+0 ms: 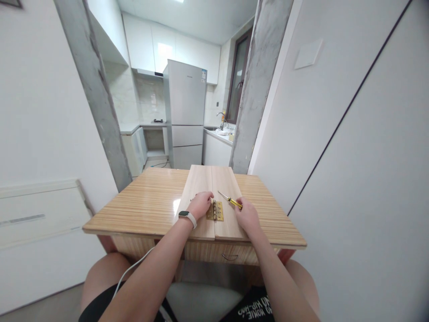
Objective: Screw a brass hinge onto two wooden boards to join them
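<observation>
Two pale wooden boards (226, 179) lie side by side on the table, their long edges meeting at a seam. A brass hinge (218, 211) lies across that seam near the front end, its leaves spread flat. My right hand (248, 216) grips the yellow and black handle of a screwdriver (231, 201), its metal tip pointing up and left over the right board. My left hand (200, 204) rests on the left board beside the hinge, fingers curled together; whatever they hold is hidden. Small dark bits (191, 200) show just behind this hand, too small to name.
The wood-grain table (150, 201) has a drawer with a metal handle (229, 257) at its front. A white cable (134, 264) hangs by my left forearm. Past the table stand a grey fridge (186, 96) and a sink counter (217, 145). White walls flank both sides.
</observation>
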